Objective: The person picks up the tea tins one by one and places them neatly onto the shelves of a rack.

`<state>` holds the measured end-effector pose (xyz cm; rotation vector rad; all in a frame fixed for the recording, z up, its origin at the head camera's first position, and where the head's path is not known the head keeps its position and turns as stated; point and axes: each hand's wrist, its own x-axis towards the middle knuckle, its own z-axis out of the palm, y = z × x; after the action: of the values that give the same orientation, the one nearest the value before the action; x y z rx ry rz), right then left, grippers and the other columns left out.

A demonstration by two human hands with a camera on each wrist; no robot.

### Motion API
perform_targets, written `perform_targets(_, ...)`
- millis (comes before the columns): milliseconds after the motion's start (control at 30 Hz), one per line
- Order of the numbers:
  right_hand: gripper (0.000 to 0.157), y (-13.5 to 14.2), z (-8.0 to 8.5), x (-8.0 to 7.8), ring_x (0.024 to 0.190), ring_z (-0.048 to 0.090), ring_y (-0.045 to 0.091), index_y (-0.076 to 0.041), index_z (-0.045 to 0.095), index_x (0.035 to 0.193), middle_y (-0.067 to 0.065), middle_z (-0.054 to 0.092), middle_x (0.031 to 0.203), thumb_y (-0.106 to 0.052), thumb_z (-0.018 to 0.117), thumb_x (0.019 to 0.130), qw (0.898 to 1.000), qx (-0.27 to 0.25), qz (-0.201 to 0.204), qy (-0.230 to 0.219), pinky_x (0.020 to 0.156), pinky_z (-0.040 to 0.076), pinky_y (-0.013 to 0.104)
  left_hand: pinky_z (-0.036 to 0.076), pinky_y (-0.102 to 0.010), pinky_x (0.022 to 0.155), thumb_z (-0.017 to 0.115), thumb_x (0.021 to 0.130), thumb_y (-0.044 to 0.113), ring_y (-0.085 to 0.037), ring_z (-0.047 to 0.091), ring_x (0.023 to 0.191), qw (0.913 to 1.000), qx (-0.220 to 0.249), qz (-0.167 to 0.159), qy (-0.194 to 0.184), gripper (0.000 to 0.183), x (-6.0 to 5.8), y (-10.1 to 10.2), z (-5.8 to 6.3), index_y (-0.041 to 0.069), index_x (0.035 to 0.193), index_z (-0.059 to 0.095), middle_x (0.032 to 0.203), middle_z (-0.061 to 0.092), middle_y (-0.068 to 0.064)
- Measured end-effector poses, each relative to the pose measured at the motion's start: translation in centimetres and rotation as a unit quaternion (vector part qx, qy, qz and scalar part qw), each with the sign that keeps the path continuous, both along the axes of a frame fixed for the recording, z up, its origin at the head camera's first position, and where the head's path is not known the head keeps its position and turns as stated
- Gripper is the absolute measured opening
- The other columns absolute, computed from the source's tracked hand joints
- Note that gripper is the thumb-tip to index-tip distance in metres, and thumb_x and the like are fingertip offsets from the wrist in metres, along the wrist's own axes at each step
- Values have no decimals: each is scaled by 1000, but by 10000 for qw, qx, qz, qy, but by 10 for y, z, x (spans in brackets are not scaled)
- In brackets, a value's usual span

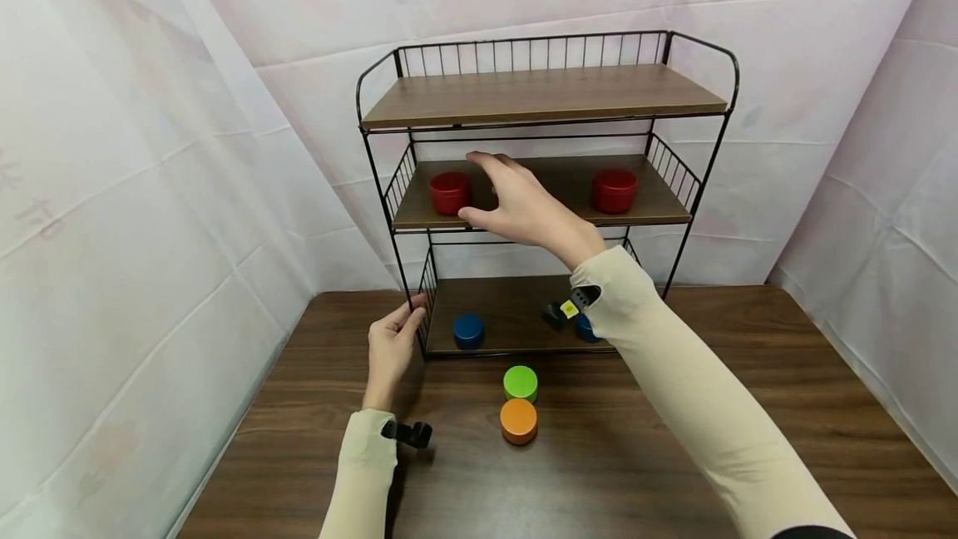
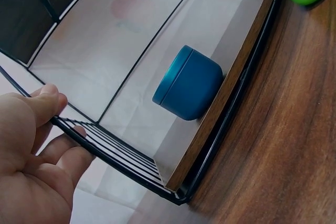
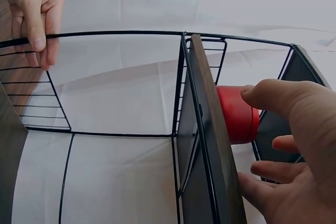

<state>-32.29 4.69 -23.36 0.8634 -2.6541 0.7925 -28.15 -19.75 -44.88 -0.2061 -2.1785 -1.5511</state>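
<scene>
A black wire rack with wooden shelves stands on the table. My left hand grips its lower left side frame, thumb and fingers around the thin bar. At the middle shelf, my right hand is spread beside the left red tin. Its thumb overlaps that tin in the right wrist view; whether they touch I cannot tell. Another red tin sits farther right on that shelf. On the bottom shelf are a blue tin and a second blue tin, partly hidden by the right wrist.
In front of the rack, a green tin and an orange tin are close together on the wooden table. White cloth hangs behind and at both sides. The top shelf has a wire rail along its back.
</scene>
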Motion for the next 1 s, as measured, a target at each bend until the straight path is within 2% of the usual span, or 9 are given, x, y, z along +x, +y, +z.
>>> perform_targets(167,78,6,-8,11,123,54,25,-17,29,151,7,38,151,-44,66,89,9987,-485,108,142,98,48,38,47,-10,84,64,94,16,-21,64,111,9999,81,-70,-6,27,-1,-2,0,9,119,70,114,71,-9)
perform_targets(400,78,19,-23,35,139,36,19,-16,30,151,5,35,152,-35,70,88,9866,-1422,533,604,105,43,32,46,-10,83,63,94,15,-21,64,111,10000,54,-56,18,27,-1,-1,0,7,119,70,113,71,-11)
perform_targets(600,81,31,-36,61,139,35,13,-19,26,153,0,31,155,-27,72,87,9732,-1993,768,848,106,40,26,47,-11,81,63,95,15,-16,65,105,10000,50,-50,-60,27,-2,0,0,7,120,69,115,69,-15)
perform_targets(767,82,34,-51,80,138,38,19,-13,28,152,5,35,153,-17,75,85,9638,-2038,954,1427,105,42,30,48,-13,83,63,94,15,-14,64,109,9999,46,-84,-48,28,-3,0,-1,6,121,69,116,69,-13)
perform_targets(933,83,32,-67,95,139,37,25,-5,31,150,12,36,153,-18,77,83,9594,-1570,1019,2112,108,40,37,48,-13,85,63,94,16,-18,63,112,9999,88,-130,-73,29,-3,-2,-2,7,121,69,117,70,-9)
perform_targets(1000,83,32,-74,100,140,36,25,-4,31,150,12,35,153,-20,76,83,9597,-1412,1029,2200,110,37,38,48,-13,86,63,94,16,-18,63,113,9998,104,-151,-105,29,-2,-3,-2,7,122,68,117,70,-9)
